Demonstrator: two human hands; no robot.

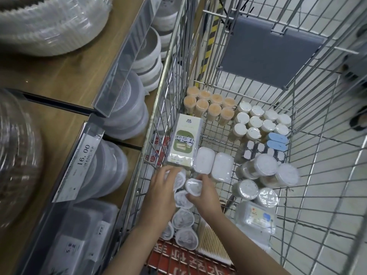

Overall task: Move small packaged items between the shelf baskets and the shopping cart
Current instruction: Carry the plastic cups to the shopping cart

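Both my hands reach down into the wire shopping cart [309,124], at its near left corner. My left hand [160,187] curls over a small white round pack [179,178]. My right hand [204,193] grips another small white pack [193,187] between thumb and fingers. Several more of these white packs [182,218] lie in a row under my forearms. A green and white box [184,141] stands just beyond my hands.
The cart also holds orange-capped tubes [210,105], white-capped jars [256,122], two white oval cases [213,164], blue packs [277,141], clear round tubs [266,175] and cotton swabs [210,243]. Left, a wooden shelf [65,80] carries stacked plastic containers [127,116] and a 16.00 price tag [83,157].
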